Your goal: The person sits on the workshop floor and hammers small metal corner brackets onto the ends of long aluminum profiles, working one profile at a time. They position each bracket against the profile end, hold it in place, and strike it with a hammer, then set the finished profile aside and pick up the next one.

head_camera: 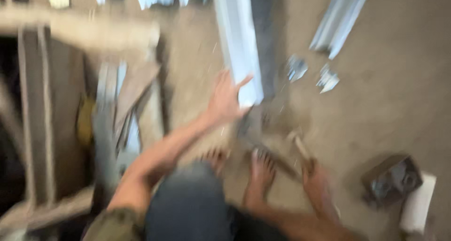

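The view is heavily blurred. My left hand [226,97] reaches forward with its fingers spread, its fingertips at the near end of a long pale metal channel [238,39] lying on the concrete floor. My right hand [315,182] is low at the right, closed around the wooden handle of a hammer-like tool [300,149] whose dark head points left across the floor. My two bare feet [261,168] stand just below the channel's end.
A second metal channel [339,17] lies at the upper right, with two small metal offcuts [310,74] near it. A dark box of small parts [392,180] sits at the right. Stacked metal strips and a wooden frame [112,109] fill the left.
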